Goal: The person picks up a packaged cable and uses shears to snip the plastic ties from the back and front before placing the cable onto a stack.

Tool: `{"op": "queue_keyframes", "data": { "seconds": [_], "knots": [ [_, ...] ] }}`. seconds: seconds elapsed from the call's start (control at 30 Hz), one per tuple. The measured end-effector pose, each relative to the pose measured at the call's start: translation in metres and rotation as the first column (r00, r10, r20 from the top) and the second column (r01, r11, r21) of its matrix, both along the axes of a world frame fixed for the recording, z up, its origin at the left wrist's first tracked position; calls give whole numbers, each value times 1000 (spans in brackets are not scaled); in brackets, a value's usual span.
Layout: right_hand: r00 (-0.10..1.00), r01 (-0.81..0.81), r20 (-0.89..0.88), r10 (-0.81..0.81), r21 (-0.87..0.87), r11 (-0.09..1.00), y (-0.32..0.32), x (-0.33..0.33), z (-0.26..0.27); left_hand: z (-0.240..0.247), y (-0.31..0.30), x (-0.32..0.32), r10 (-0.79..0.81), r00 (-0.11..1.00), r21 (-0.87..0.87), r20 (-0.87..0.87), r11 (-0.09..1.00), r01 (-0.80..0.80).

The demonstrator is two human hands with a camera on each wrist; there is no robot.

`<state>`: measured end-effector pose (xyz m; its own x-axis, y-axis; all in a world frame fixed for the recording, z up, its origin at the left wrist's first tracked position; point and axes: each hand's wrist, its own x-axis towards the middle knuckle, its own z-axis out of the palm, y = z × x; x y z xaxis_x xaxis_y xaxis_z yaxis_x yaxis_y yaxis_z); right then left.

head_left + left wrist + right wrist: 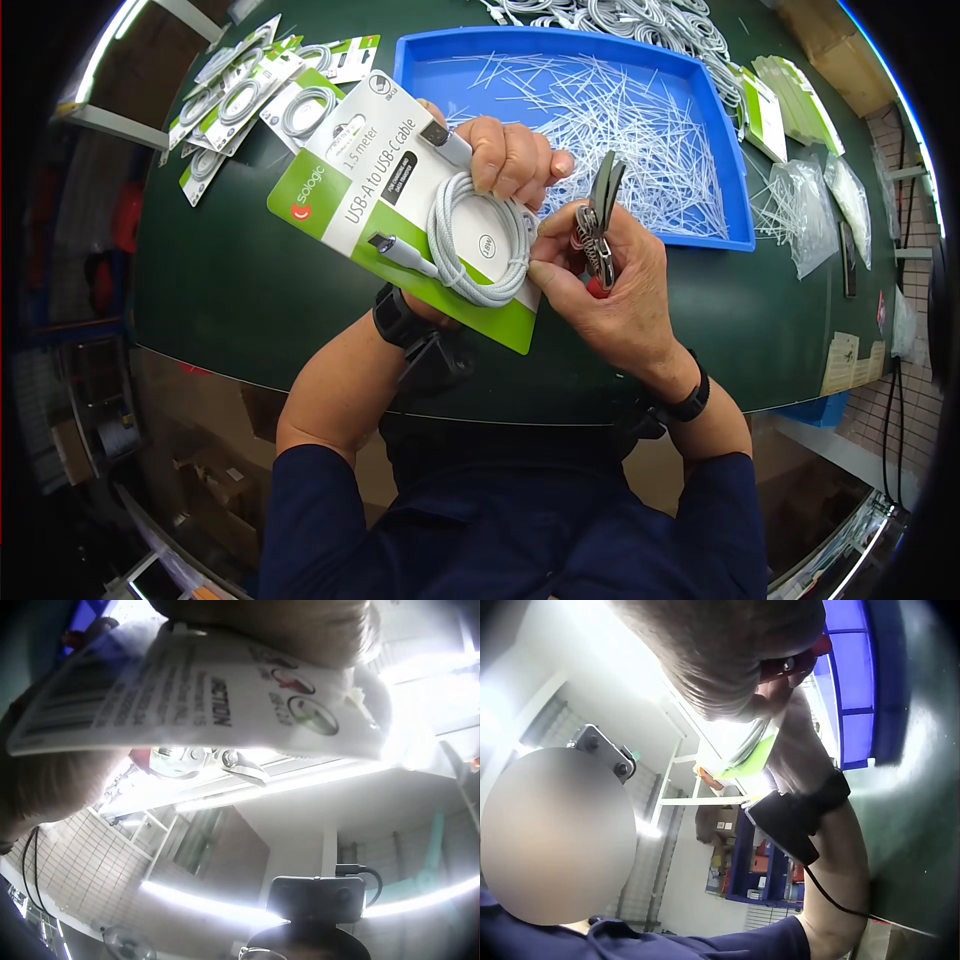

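Observation:
In the head view, my left hand (512,158) grips a green and white cable package card (330,190) from behind, fingers curled over its right edge. A light grey braided USB cable (440,232) lies coiled on the card's front, its two plugs showing. My right hand (628,285) holds small red-handled cutting pliers (598,245) in its palm, blades pointing up. That hand's thumb and forefinger pinch at the coil's right side by the card edge. The printed card back (187,705) fills the top of the left wrist view, with the pliers' blades below it.
Behind the hands, a blue tray (575,42) holds many thin white plastic strips. Carded cables (240,100) pile up at the left. Loose grey cables (650,20) heap at the back. Green-white cards (795,100) and clear plastic bags (800,215) lie at the right of the green table (230,290).

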<state>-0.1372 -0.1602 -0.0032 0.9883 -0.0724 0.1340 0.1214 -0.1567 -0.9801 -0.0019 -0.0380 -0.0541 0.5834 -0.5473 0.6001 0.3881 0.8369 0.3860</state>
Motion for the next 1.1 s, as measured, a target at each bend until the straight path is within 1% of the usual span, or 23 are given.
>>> {"op": "queue_keyframes", "data": {
  "seconds": [0.07,0.13,0.23,0.37,0.43,0.47,0.57,0.67,0.87,0.93,1.0,1.03,1.1],
  "knots": [
    [1000,17,-2,-17,-12,1000,1,0,-1,-2,0,-7,22,997,-5,-80,1000,-23],
    [999,34,-20,-34,-27,999,1,1,-3,0,1,-5,3,999,5,-47,1000,-2],
    [998,53,-29,-52,14,999,2,1,-4,6,3,-4,-3,1000,31,18,1000,2],
    [1000,13,-22,-12,51,999,0,1,-6,3,2,3,-20,995,41,94,999,16],
    [999,-17,-49,20,77,997,-1,1,-4,3,1,-2,-20,998,44,54,999,18],
    [999,-14,-49,17,61,998,-2,1,-3,4,1,-4,-19,999,46,32,999,18],
    [999,-11,-44,12,24,1000,-1,1,-4,8,3,-7,-5,999,78,35,997,3],
    [1000,2,-27,-1,28,1000,0,2,-5,1,1,-1,-25,998,52,53,998,22],
    [1000,13,-25,-12,34,999,0,3,-8,4,4,-9,12,998,72,-58,997,-8],
    [1000,-10,-18,10,52,999,-1,2,-7,8,3,-14,5,985,62,-174,998,6],
    [997,37,66,-36,-15,999,0,-1,-9,6,3,-18,-13,956,62,-294,998,32],
    [992,61,109,-56,-47,997,1,-2,-10,3,4,-18,-30,934,30,-356,999,43],
    [940,81,342,-8,-199,977,-5,-1,-11,-6,5,-12,-66,881,-43,-469,998,52]
  ]
}}
